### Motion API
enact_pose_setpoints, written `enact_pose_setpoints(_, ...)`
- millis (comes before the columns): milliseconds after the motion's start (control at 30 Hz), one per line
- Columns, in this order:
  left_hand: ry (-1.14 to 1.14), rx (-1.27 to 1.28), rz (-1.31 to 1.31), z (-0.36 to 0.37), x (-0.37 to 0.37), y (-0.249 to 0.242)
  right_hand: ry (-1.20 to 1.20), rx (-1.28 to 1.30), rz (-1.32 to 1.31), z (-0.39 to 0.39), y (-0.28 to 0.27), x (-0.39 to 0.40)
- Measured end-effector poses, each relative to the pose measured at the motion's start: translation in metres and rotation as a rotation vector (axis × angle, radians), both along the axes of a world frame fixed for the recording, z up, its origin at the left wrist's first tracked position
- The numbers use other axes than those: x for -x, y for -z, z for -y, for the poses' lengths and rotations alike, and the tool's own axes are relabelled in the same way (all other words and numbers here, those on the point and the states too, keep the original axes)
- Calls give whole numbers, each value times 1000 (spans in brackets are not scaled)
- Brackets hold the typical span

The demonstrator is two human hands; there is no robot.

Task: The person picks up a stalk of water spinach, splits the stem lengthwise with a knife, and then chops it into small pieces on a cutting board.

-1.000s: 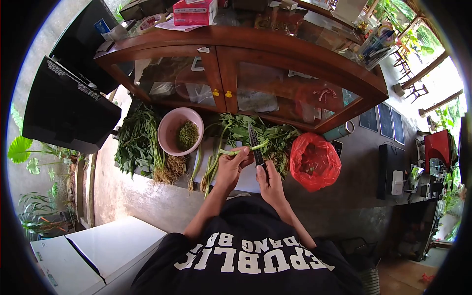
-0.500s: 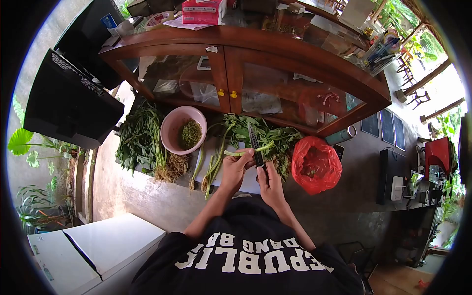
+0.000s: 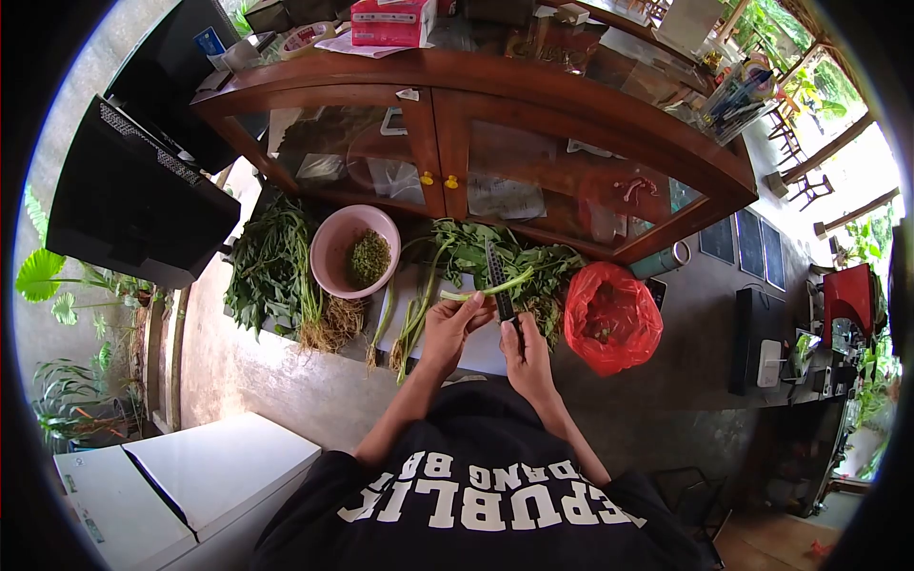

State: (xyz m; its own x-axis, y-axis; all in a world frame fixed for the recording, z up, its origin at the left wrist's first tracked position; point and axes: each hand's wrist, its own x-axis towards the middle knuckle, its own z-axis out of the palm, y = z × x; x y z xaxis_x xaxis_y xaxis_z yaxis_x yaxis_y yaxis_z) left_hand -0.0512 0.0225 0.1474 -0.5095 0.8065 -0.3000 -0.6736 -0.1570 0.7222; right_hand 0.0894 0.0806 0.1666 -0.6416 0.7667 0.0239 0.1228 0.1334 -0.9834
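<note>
You hold a slender pale-green plant stem (image 3: 515, 282) in your left hand (image 3: 452, 330), pinched between thumb and fingers. Your right hand (image 3: 526, 352) is closed around the handle of a black knife with a row of holes along its blade (image 3: 497, 273). The blade points away from you and crosses the stem just beside your left fingertips; you cannot tell from this view how deep the edge sits in it. Both hands are raised over a flat whitish cutting board (image 3: 481, 357), near each other but apart.

On the board's left side lie a few long green stalks with brown root ends (image 3: 409, 328). Beyond your hands, a loose heap of dark green leafy stems (image 3: 468, 246) spreads towards the cabinet. To the left stands 1 round pink plastic bowl (image 3: 325, 238), with small chopped green pieces (image 3: 369, 260) inside. Left of the bowl is a large leafy green bunch (image 3: 271, 257), its tangled brown roots (image 3: 335, 324) turned towards you.

To the right of the heap, 1 open red plastic bag (image 3: 614, 354) sits on the grey bench (image 3: 619, 404), with a teal cylindrical container (image 3: 659, 263) just beyond it. The brown wooden cabinet with glass doors (image 3: 439, 71) has 2 yellow knobs (image 3: 452, 181) and stands behind everything.
</note>
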Motion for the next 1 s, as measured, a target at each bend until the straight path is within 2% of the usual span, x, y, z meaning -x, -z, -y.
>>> enact_pose_setpoints(200,-18,-46,39,-5,-1,0,-35,-86,11,3,6,0)
enact_pose_setpoints(433,47,-49,79,-6,0,-7,5,-30,24,5,-4,0)
enact_pose_setpoints(833,100,34,66,-7,-3,-7,27,-99,63,0,-3,1)
enact_pose_setpoints(900,11,6,74,-6,-4,-4,25,-68,56,-1,0,-1)
enact_pose_setpoints(1000,-6,13,33,-5,-4,-2,22,-77,67,0,-1,-1)
